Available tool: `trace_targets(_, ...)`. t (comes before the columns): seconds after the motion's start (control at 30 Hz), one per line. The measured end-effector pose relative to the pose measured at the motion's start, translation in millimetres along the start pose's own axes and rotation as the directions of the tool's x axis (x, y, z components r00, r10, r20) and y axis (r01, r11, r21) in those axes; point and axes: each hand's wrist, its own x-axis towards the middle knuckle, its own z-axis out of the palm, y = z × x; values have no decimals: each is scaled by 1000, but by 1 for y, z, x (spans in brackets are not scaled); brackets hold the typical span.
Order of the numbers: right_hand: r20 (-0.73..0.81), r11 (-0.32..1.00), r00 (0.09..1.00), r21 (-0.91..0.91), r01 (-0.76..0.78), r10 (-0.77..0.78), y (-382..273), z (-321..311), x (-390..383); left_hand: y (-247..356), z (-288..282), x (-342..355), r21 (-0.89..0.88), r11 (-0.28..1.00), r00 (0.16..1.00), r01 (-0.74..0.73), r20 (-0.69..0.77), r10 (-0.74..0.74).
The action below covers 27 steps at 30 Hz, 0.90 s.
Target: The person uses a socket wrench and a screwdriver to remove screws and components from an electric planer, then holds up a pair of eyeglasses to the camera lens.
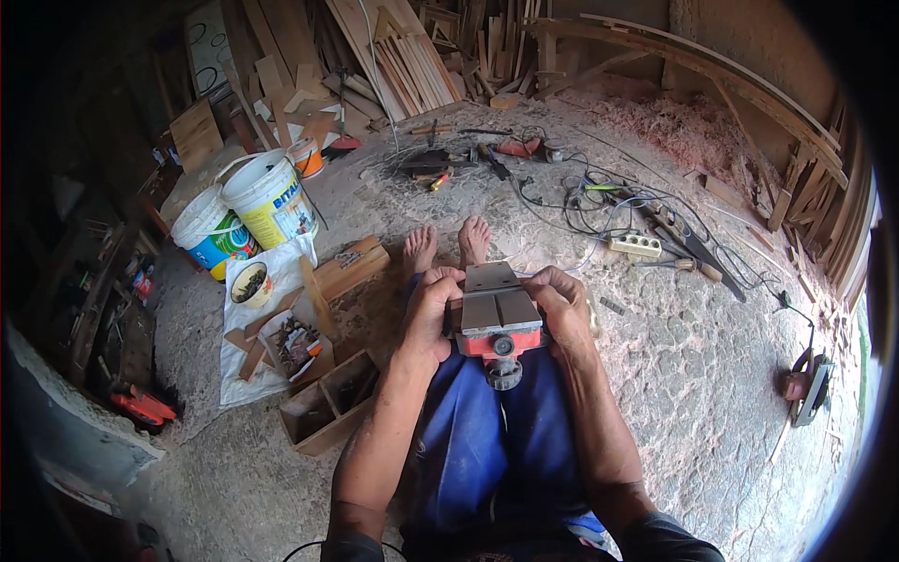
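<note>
An electric planer [497, 309] with a red body, silver sole plate and black knob lies bottom-up above my knees, over blue trousers [454, 440]. My left hand [431, 314] grips its left side, fingers curled near the front. My right hand [560, 314] holds the opposite side, with thumb and fingers against it. My bare feet [474, 242] show beyond the planer. Just left of my legs are an open wooden box [307, 412] and a white sack [239, 365] with wood offcuts and a bowl of small dark pieces [251, 286] on it.
Buckets [267, 201] stand at the left, near a red tool [140, 403]. Ahead lie scattered tools [520, 150], tangled cables, a power strip [636, 245] and a long saw [693, 248]. Planks [403, 66] lean behind. Another power tool [805, 384] lies far right on the rough floor [684, 375].
</note>
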Motion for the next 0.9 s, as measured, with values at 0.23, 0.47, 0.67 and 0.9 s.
trace_targets(0.23, 2, 998, 999, 34, 45, -45, 11, -9, 4, -2, 7, 3, -16, 1000, 1000, 6, -4, -6)
trace_targets(0.47, -24, 1000, 999, 3, 27, -27, 11, -15, 7, 4, 26, 0, -47, 999, 1000, 22, -20, -23)
trace_targets(0.67, -47, 999, 999, -50, 15, -17, 10, -11, 7, 1, 16, 7, -54, 997, 998, 59, 22, -58)
trace_targets(0.9, -53, 999, 998, -47, 18, -21, 14, -7, 9, 2, 10, 9, -29, 996, 996, 83, 42, -82)
